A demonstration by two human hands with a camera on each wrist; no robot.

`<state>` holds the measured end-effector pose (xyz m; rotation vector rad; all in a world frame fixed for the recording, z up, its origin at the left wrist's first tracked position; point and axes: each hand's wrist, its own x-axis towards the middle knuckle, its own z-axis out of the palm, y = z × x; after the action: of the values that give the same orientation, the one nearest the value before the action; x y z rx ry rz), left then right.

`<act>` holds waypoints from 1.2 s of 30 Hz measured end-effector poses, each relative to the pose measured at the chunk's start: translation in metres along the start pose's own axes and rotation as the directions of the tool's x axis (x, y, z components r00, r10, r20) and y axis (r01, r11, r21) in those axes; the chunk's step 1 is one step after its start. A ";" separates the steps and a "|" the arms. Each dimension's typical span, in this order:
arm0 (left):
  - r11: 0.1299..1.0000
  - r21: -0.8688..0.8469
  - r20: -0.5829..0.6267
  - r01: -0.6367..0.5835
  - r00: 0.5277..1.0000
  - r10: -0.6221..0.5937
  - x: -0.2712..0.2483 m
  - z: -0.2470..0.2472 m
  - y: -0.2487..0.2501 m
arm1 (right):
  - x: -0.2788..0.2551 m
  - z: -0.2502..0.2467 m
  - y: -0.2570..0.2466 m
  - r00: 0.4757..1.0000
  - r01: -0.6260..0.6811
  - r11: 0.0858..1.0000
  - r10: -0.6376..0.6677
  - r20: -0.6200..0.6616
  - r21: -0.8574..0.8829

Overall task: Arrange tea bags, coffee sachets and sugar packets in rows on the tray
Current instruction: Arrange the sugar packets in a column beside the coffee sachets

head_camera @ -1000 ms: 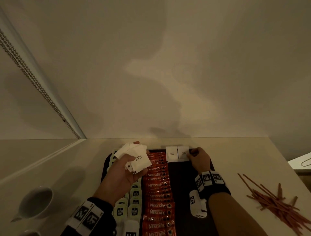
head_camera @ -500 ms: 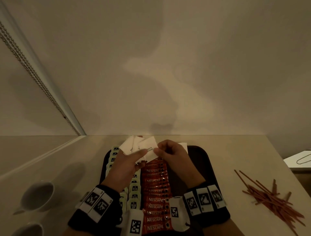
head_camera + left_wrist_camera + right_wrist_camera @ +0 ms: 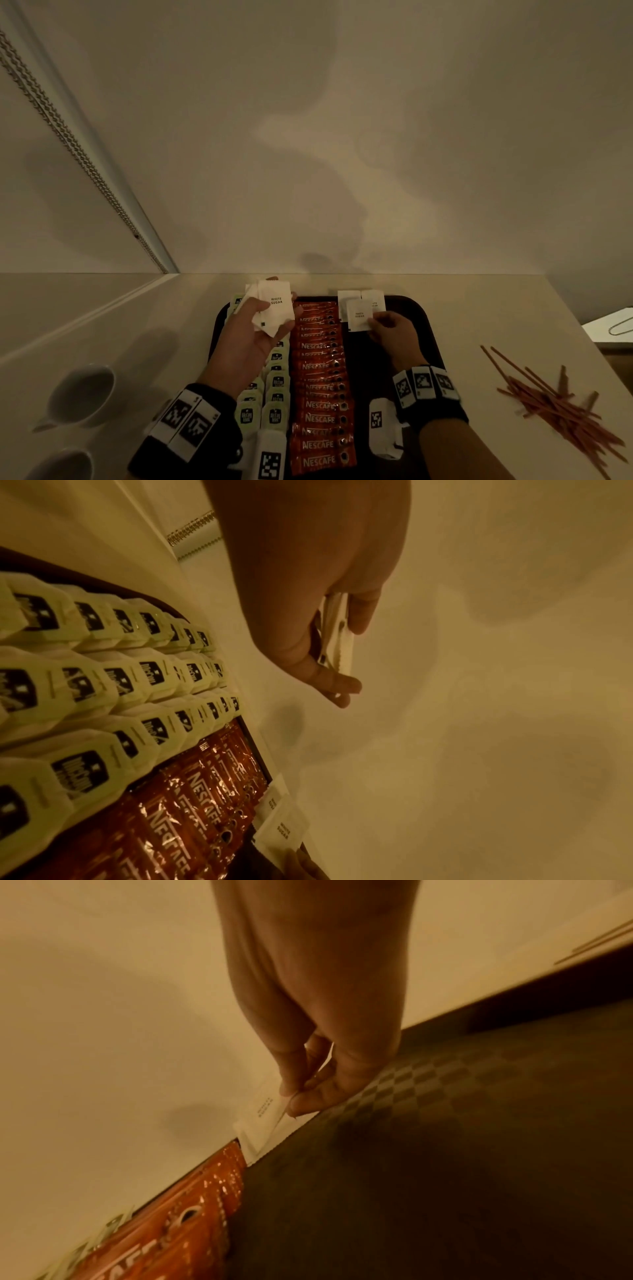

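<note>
A dark tray lies on the counter. Green tea bags fill its left rows and red Nescafe coffee sachets run down the middle. Two white sugar packets lie at the tray's far edge. My left hand is raised over the tea bags and grips a small stack of white sugar packets, seen edge-on as the stack in the left wrist view. My right hand pinches one sugar packet by its corner, low over the two laid packets; the right wrist view shows that pinched packet.
Two white cups stand on the counter at the left. A pile of red stir sticks lies to the right of the tray. The tray's right half is bare dark checkered surface. A wall rises just behind the counter.
My right hand took one sugar packet from the stack in my left hand and carried it right to the tray's far edge. The left hand still holds the stack.
</note>
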<state>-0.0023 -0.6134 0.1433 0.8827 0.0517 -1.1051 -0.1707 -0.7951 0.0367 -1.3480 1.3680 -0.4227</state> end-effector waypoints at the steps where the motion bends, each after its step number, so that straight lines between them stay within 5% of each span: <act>1: 1.000 0.001 0.007 0.000 1.000 0.000 0.000 0.000 0.000 | 0.003 0.003 0.001 1.000 -0.008 1.000 0.008 -0.001 -0.010; 12: 0.996 -0.078 0.022 0.044 0.999 -0.042 0.003 -0.007 0.001 | 0.013 0.016 -0.002 0.991 0.059 0.952 -0.092 -0.098 -0.299; 17: 0.999 0.045 -0.006 0.005 1.000 -0.005 0.005 -0.005 -0.002 | 0.000 0.020 -0.015 0.977 0.122 0.920 -0.178 -0.119 -0.373; 19: 0.994 0.108 -0.010 -0.009 1.000 0.010 0.007 -0.004 -0.003 | -0.018 0.023 -0.035 0.963 0.258 0.937 -0.270 -0.021 -0.236; 21: 0.989 0.149 -0.011 -0.020 1.000 0.022 0.008 -0.003 -0.005 | -0.046 0.028 -0.061 0.919 0.344 0.938 -0.328 0.220 -0.037; 23: 0.983 0.181 -0.014 -0.040 0.999 0.043 0.008 0.000 -0.008 | -0.071 0.032 -0.081 0.840 0.318 0.941 -0.337 0.425 0.117; 25: 0.977 0.209 0.003 -0.048 0.999 0.049 0.007 0.002 -0.010 | -0.082 0.034 -0.087 0.809 0.323 0.930 -0.369 0.459 0.178; 29: 0.991 0.132 0.012 0.000 1.000 -0.002 0.005 -0.001 -0.009 | -0.071 0.025 -0.077 0.869 0.302 0.934 -0.352 0.348 0.191; 33: 0.998 -0.015 0.039 0.053 0.998 -0.052 0.005 -0.010 -0.003 | -0.030 -0.005 -0.042 0.978 0.194 0.977 -0.199 0.056 0.089; 36: 0.998 -0.026 0.038 0.059 0.998 -0.058 0.005 -0.010 -0.002 | -0.004 -0.023 -0.014 0.987 0.120 0.989 -0.128 -0.094 -0.082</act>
<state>0.0022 -0.6115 0.1332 0.8405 0.0622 -1.1722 -0.1849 -0.8055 0.0577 -1.4972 1.3975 -0.5314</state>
